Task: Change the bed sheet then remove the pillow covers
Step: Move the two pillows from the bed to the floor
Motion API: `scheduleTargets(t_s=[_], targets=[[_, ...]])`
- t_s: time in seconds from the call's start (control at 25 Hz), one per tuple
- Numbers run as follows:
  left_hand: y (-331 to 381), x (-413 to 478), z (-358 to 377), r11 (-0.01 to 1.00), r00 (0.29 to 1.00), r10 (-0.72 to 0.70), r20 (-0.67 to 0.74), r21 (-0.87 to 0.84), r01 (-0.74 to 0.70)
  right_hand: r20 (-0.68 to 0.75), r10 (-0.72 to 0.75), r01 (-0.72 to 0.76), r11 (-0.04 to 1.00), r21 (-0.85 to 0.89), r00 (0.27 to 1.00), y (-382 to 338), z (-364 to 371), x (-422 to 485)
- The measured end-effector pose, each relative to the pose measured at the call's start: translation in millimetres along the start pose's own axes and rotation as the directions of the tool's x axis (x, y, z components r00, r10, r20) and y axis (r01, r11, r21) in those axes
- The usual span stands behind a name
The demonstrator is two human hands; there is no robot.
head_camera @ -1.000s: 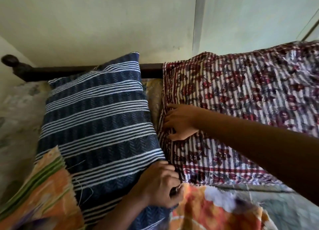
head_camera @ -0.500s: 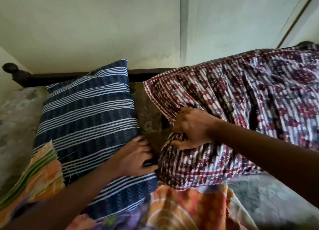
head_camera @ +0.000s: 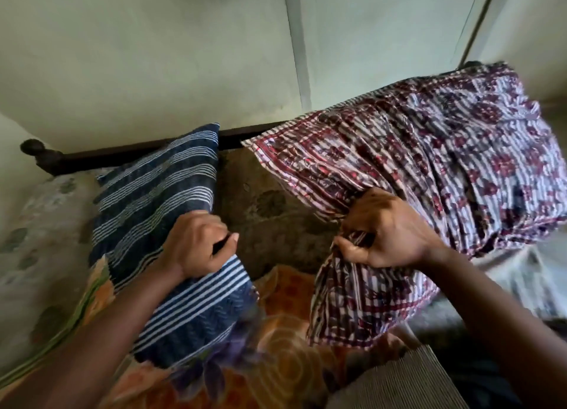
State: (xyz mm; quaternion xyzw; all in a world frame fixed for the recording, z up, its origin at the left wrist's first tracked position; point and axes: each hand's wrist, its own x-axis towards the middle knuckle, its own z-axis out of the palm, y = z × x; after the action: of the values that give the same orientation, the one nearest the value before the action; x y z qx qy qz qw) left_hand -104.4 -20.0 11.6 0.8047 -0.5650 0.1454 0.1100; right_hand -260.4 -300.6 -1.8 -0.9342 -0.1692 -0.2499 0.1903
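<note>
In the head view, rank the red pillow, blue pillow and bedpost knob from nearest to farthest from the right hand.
1. The red pillow, gripped by the right hand, on the right.
2. The blue pillow, to the left across a gap, held by the left hand.
3. The bedpost knob, far left, beyond the blue pillow.

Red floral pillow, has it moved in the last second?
Yes. Gripped by the right hand, the red floral pillow has lifted at its near end and swung right, away from the blue striped pillow, baring mattress below the headboard rail.
</note>
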Motion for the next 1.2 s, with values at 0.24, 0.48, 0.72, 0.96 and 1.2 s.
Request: scheduleTargets(t_s=[0.24, 0.48, 0.72, 0.96, 1.2], targets=[[122, 80, -20, 0.890, 0.989, -0.006, -0.145, -0.451, -0.061, -0.202, 0.118, -0.116, 0.993, 0.021, 0.972, -14, -83, -52], [263, 143, 8, 0.773, 0.975, 0.212, -0.067, -0.599, -0.209, -0.350, 0.257, -0.288, 0.957, -0.037, 0.901, -3, -159, -144], [362, 196, 8, 0.770, 0.923, 0.380, -0.063, -0.531, -0.353, -0.577, 0.346, -0.347, 0.931, 0.114, 0.740, 24, -234, -223], [449, 272, -39, 0.751, 0.935, 0.345, -0.074, -0.576, -0.323, -0.550, 0.545, -0.437, 0.838, 0.327, 0.633, 42, -325, -250], [547, 347, -58, 0.593, 0.900, 0.434, -0.045, -0.737, -0.323, -0.463, 0.807, -0.818, 0.517, 0.252, 0.367, 12, -376, -340]])
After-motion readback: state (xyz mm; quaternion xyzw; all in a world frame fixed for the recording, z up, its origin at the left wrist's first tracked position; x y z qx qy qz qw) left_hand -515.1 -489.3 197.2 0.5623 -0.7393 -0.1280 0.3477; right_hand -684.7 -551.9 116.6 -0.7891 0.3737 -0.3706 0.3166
